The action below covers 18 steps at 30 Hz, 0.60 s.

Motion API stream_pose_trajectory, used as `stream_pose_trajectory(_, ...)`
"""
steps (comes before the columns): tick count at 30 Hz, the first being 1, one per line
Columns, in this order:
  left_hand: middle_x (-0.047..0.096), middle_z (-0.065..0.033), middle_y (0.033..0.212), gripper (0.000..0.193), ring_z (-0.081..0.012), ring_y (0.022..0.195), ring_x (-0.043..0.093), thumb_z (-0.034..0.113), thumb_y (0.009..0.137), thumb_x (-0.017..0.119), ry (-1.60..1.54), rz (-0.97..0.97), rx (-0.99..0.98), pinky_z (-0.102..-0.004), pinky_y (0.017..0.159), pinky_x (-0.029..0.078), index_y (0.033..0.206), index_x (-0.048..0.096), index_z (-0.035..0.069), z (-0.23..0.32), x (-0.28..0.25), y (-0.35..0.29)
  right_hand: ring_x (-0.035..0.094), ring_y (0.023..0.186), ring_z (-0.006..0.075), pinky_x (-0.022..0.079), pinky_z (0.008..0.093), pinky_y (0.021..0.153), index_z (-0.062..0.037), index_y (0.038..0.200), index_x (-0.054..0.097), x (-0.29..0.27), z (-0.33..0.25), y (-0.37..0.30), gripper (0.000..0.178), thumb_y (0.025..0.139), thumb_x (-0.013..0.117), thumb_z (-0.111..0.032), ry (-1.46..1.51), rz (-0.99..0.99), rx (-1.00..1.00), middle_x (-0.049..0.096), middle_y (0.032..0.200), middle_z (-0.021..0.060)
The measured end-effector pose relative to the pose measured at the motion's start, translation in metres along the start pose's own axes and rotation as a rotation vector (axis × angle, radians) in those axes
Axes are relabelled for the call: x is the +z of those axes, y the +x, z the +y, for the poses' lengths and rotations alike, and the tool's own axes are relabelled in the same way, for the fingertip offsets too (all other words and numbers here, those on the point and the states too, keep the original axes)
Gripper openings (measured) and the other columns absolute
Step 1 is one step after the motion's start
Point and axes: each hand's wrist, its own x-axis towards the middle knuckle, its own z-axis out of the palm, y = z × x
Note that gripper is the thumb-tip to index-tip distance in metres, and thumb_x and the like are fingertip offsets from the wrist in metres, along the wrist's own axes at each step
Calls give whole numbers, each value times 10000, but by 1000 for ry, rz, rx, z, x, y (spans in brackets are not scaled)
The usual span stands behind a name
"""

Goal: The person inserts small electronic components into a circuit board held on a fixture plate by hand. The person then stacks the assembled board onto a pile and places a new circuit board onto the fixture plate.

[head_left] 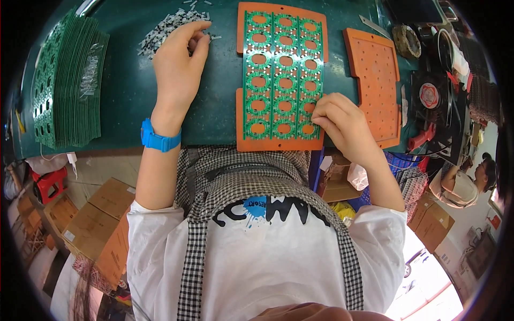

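Observation:
A panel of green circuit boards (274,67), with rows of oval openings, lies on an orange fixture plate (281,145). My right hand (345,123) is at the panel's lower right edge, thumb and fingers pinched together over a board; anything between the tips is too small to make out. On the left, my left hand (179,61) hovers beside a heap of small grey and black parts (163,32). Its thumb and curled fingers come together while the index finger reaches further out. Whatever they may hold is hidden.
A tall stack of green circuit panels (69,80) stands at the far left of the green table (131,107). Right of the panel lies a second orange plate (377,85) with small holes. Further right are a solder reel (429,95), a tape roll (407,41) and a red-handled tool (422,138).

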Motion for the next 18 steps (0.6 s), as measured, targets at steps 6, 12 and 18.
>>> stream_pose_trajectory(6,622,-88,857,126,-228,727,592,40,879,585,46,56,155,-301,663,480,987,651,35,-7,2,3,557,837,295,472,372,737,-14,852,569,5,0,-6,92,791,636,3,37,50,11,564,883,101)
stream_pose_trajectory(12,629,-91,866,128,-221,736,601,42,882,589,-6,88,139,-300,665,482,992,652,34,-5,1,2,560,844,288,469,364,732,-17,858,575,15,1,-10,99,788,638,12,33,123,29,566,891,109)
stream_pose_trajectory(18,660,-87,882,161,-184,735,614,42,853,630,-100,100,15,-277,676,494,1010,662,30,-5,1,0,584,805,271,487,346,683,-27,860,602,25,4,-17,140,751,685,-1,-58,249,-37,574,866,93)
